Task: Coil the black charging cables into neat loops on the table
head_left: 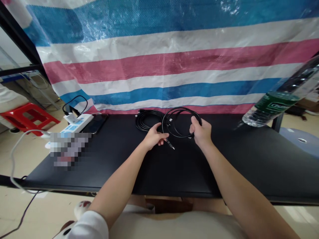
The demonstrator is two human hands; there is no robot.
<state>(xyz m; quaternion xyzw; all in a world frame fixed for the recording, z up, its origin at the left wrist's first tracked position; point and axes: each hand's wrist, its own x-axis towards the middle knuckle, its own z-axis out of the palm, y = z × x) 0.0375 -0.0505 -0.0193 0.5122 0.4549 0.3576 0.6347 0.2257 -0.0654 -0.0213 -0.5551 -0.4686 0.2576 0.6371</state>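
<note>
My right hand is closed around one side of a looped black cable, thumb on top. The loops stand up above the black table. At the loops' left side, my left hand has its fingers closed on the same cable near one end. That end's plug, with a metal tip, points down and to the right from the left fingers. Just behind my left hand lies another coiled black cable on the table. Some connectors show through the held loops; I cannot tell which cable they belong to.
A white power strip with plugs in it and a dark phone lie at the left, beside a blurred patch. At the right back stands a large water bottle. A striped plastic sheet hangs behind. A red stool is at far left.
</note>
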